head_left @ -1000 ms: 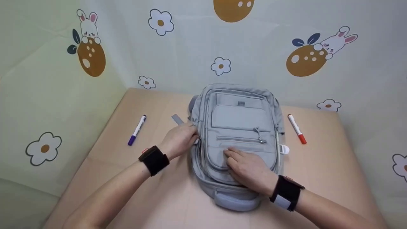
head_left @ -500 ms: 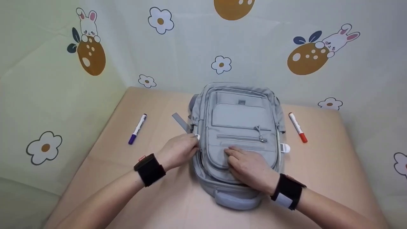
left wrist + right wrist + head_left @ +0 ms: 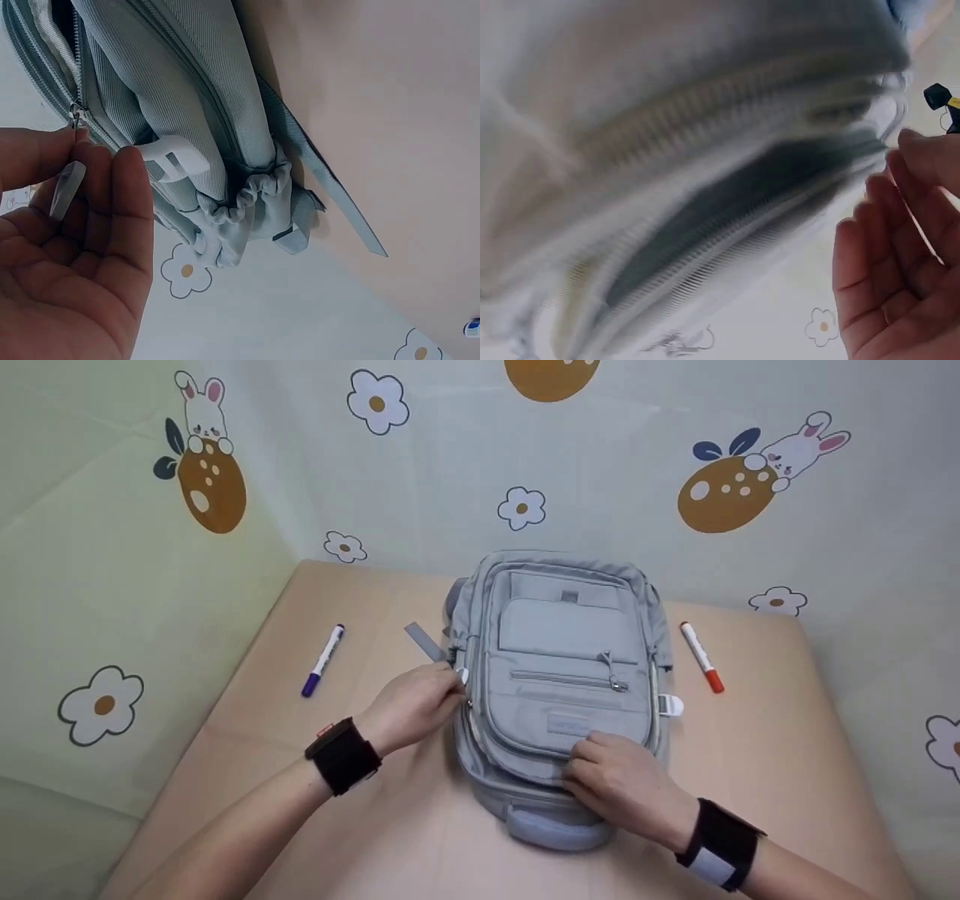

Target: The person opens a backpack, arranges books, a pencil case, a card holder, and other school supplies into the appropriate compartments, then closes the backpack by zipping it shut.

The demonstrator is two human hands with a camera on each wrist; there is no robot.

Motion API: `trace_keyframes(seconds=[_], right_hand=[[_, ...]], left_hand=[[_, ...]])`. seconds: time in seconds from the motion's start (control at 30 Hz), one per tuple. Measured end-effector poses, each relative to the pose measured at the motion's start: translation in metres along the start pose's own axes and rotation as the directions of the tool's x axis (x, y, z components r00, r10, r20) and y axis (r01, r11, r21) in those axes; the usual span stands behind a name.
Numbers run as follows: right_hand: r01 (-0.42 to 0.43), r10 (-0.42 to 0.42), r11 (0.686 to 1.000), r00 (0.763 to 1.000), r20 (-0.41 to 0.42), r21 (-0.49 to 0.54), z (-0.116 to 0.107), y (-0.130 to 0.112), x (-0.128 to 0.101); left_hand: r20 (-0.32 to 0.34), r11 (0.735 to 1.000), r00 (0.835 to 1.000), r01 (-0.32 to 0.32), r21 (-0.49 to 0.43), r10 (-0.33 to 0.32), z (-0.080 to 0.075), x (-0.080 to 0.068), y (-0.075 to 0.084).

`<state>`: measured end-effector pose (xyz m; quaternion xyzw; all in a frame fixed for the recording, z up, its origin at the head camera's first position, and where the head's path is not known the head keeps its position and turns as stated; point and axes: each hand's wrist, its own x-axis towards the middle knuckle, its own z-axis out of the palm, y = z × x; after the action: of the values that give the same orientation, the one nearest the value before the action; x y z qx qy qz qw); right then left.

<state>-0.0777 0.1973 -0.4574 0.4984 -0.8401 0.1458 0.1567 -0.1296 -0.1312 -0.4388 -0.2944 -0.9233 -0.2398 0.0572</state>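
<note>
A grey backpack (image 3: 566,637) lies flat on the beige table (image 3: 757,780), its carry handle (image 3: 551,832) toward me. My left hand (image 3: 457,690) is at the bag's left side. In the left wrist view its thumb and fingers (image 3: 124,187) pinch the grey zipper pull (image 3: 66,191) below the slider (image 3: 76,115); the zipper beyond the slider gapes. My right hand (image 3: 592,761) rests on the near end of the front panel with bent fingers. The blurred right wrist view shows those fingers (image 3: 889,225) loose beside a dark opening in the backpack (image 3: 667,150), holding nothing.
A purple-capped marker (image 3: 323,660) lies left of the bag and a red-capped marker (image 3: 702,657) right of it. A grey strap (image 3: 424,640) sticks out at the left, white clips (image 3: 670,705) at the sides. A patterned cloth backdrop (image 3: 112,585) closes in the table.
My right hand has slid from the middle of the front pocket toward me, to the panel's near end. My left hand has drawn the zipper pull slightly nearer along the side.
</note>
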Motion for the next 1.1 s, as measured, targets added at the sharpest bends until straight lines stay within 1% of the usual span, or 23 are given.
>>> trace_keyframes(seconds=[0.13, 0.27, 0.33, 0.47, 0.57, 0.67, 0.9, 1.0, 1.1], right_hand=[[-0.034, 0.034, 0.999, 0.999, 0.007, -0.034, 0.007, 0.003, -0.017], [-0.058, 0.059, 0.996, 0.998, 0.015, -0.066, 0.011, 0.006, -0.021], [-0.044, 0.046, 0.994, 0.999, 0.015, -0.1, 0.012, 0.005, -0.019], [0.016, -0.018, 0.982, 1.0, -0.008, -0.189, 0.014, 0.003, -0.016], [0.041, -0.046, 0.97, 0.999, -0.016, -0.241, 0.014, 0.001, -0.016], [0.05, -0.051, 0.966, 0.999, 0.002, -0.253, 0.012, 0.0, -0.017], [0.08, -0.049, 0.965, 0.991, 0.124, -0.251, 0.013, 0.001, -0.019], [0.073, -0.043, 0.968, 0.991, 0.124, -0.242, 0.014, 0.003, -0.019], [0.054, -0.033, 0.972, 0.995, 0.095, -0.227, 0.014, 0.005, -0.02]], left_hand=[[-0.011, 1.0, 1.0, -0.003, -0.004, 0.003, -0.002, 0.0, 0.001], [-0.011, 1.0, 1.0, -0.006, -0.01, 0.006, -0.003, 0.0, 0.0], [-0.008, 1.0, 1.0, -0.004, -0.015, 0.004, -0.003, -0.001, 0.0], [-0.003, 1.0, 1.0, -0.004, -0.015, 0.004, -0.003, -0.001, 0.0], [-0.004, 1.0, 1.0, -0.021, -0.003, 0.021, -0.002, -0.001, 0.001], [-0.004, 0.999, 0.999, -0.039, 0.008, 0.039, -0.001, -0.001, 0.002], [0.03, 0.998, 0.998, -0.053, 0.026, 0.052, 0.001, -0.001, 0.005], [0.055, 0.998, 0.997, -0.059, 0.022, 0.058, 0.0, -0.002, 0.007], [0.089, 0.998, 0.994, -0.065, 0.0, 0.064, 0.0, -0.005, 0.011]])
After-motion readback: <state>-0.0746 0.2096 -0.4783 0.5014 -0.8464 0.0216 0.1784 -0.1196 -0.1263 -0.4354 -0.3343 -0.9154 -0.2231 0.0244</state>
